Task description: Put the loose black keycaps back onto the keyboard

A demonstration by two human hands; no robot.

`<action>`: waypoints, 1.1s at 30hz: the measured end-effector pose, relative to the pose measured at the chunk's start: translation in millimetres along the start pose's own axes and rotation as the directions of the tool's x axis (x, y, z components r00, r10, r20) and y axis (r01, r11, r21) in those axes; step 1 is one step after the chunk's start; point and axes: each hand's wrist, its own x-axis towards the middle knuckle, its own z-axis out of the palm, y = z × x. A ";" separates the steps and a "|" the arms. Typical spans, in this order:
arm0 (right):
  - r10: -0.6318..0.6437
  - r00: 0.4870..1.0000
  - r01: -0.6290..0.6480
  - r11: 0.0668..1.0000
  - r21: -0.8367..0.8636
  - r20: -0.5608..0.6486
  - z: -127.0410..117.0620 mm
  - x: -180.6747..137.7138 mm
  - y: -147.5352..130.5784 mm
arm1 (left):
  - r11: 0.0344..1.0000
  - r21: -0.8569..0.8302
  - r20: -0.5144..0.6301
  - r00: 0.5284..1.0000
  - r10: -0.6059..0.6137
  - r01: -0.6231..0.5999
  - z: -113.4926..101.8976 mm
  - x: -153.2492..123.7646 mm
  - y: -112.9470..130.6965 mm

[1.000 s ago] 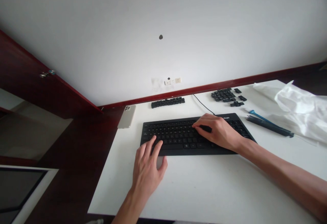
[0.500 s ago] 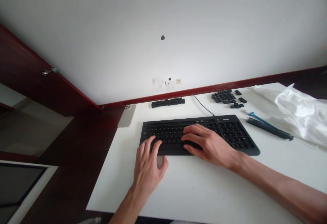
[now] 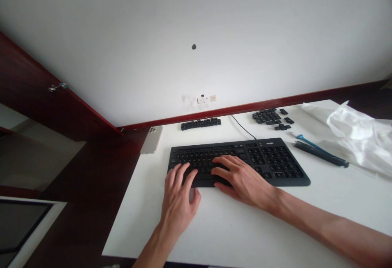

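Note:
A black keyboard (image 3: pixel 239 147) lies across the white table, many of its key positions looking bare of caps, though detail is small. My left hand (image 3: pixel 180 194) rests at its lower left, fingers apart over the keys and thumb off the front edge. Over the middle keys is my right hand (image 3: pixel 240 179), fingers spread and slightly bent, holding nothing that I can see. Behind the keyboard stand loose black keycaps in a row (image 3: pixel 201 124). More keycaps (image 3: pixel 266 116) are grouped at the back right. The keys beneath both palms are hidden.
A phone (image 3: pixel 152 139) lies at the table's left edge. To the right are a blue-handled tool (image 3: pixel 309 140), a dark brush-like strip (image 3: pixel 321 154) and a crumpled white plastic bag (image 3: pixel 358 131). The keyboard's cable (image 3: pixel 243 128) runs back toward the wall.
My right hand has shifted slightly left and toward me along the keyboard. My left fingers have moved a little to the right. The loose keycaps look the same.

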 end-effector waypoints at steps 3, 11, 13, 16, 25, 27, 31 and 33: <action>-0.009 1.000 0.010 1.000 -0.014 0.023 -1.2 0.6 2.2 | 0.999 0.003 -0.002 0.999 -0.051 0.051 0.1 -1.2 -0.1; 0.050 0.998 -0.053 0.994 -0.092 -0.035 -1.0 -2.0 12.6 | 0.982 -0.141 -0.082 0.987 -0.141 0.129 0.6 -4.7 -8.5; 0.047 0.998 -0.051 0.993 -0.104 -0.039 -3.3 -2.9 13.9 | 0.974 -0.191 -0.114 0.983 -0.144 0.121 0.2 -5.6 -12.3; 0.056 0.998 -0.060 0.991 -0.122 -0.040 -7.0 -4.3 15.6 | 0.961 -0.254 -0.129 0.981 -0.143 0.107 -1.4 -5.3 -15.1; -0.060 0.998 0.059 0.998 -0.005 -0.011 -17.5 -2.9 13.6 | 0.773 -0.588 -0.067 0.938 -0.339 0.237 -3.1 10.5 -35.4; -0.159 0.987 0.160 0.983 0.087 -0.021 -13.4 -1.9 6.7 | 0.714 -0.650 -0.026 0.931 -0.364 0.261 4.0 25.0 -54.6; -0.349 0.937 0.349 0.928 0.130 -0.028 9.8 -3.6 -14.5 | 0.658 -0.702 -0.031 0.912 -0.409 0.271 22.7 73.0 -100.2; -0.415 0.910 0.413 0.903 0.122 -0.004 25.6 -4.6 -27.6 | 0.695 -0.670 -0.029 0.927 -0.373 0.259 30.9 100.9 -118.1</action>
